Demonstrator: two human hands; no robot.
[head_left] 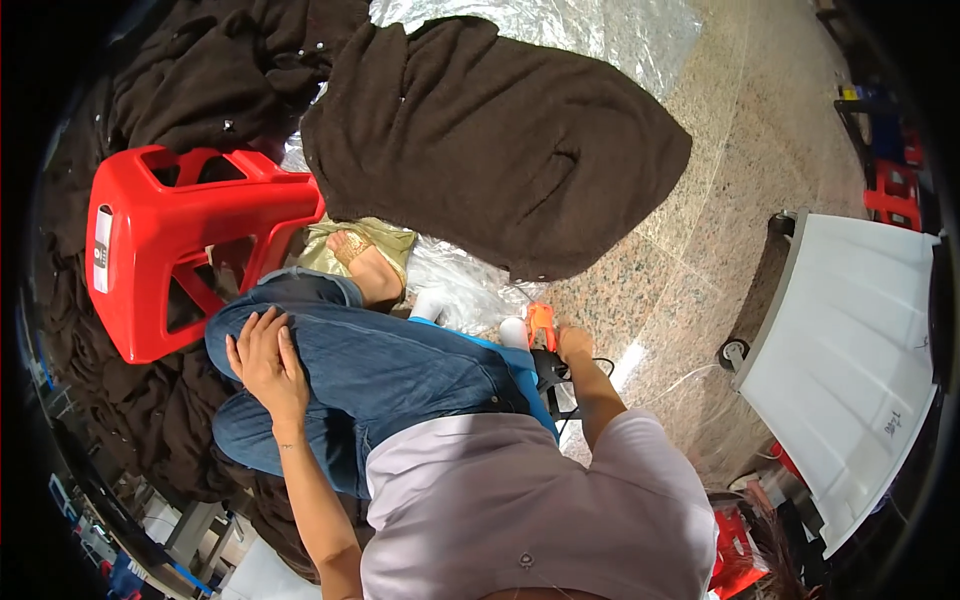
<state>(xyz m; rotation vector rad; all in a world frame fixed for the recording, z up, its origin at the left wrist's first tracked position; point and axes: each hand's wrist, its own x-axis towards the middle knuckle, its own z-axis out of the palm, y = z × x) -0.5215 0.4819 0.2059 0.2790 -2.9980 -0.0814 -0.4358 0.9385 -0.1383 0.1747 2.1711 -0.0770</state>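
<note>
My left hand [268,365] lies flat on the knee of my blue jeans [400,370], fingers stretched out and nothing in them. On the right, my right hand [574,344] reaches down beside a small orange tool with loop-like handles [541,322]. Its fingers are mostly hidden, so I cannot make out whether they grip the tool. A black object [550,370] with a dark cord is just below that hand. In front of me a large piece of dark brown cloth [490,150] is spread over clear plastic sheeting [455,272].
A red plastic stool [165,245] lies tipped over at the left, among heaped brown cloth [215,75]. To the right stands a large white bin [850,350] with dark wheels. A blue edge [533,385] shows beside my legs. Speckled stone floor [640,290] lies between.
</note>
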